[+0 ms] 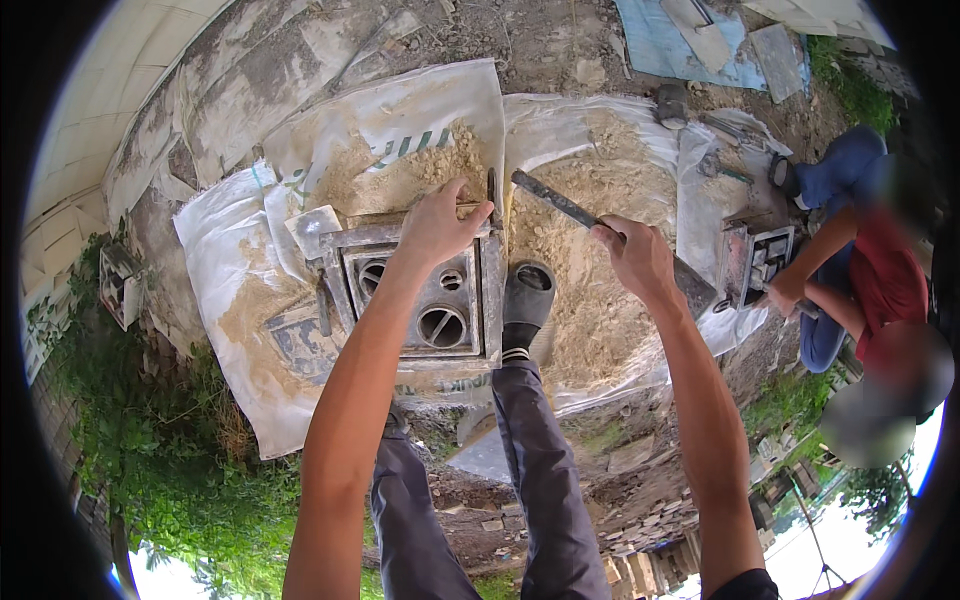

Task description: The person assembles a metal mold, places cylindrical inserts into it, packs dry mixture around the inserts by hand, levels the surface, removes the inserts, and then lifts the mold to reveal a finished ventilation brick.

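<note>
A square metal-edged mould frame [490, 300] lies on a white sack sheet in front of me. Inside it is a grey casting face with round openings, one crossed by a bar. My left hand [440, 228] is at the frame's far edge near its right corner, fingers curled over the edge; their tips are partly hidden. To the right, my right hand [640, 260] is wrapped around a long dark flat bar [555, 197] with a wider blade-like end. The bar is held slanted above loose tan sand [590, 300], apart from the frame.
My shoe [528, 290] stands right beside the frame. A small trowel [323, 305] and a flat plate [315, 228] are at its left. At the right, a co-worker in a red top [890, 280] crouches by another mould frame [765, 262]. Plants [170, 440] grow at the left.
</note>
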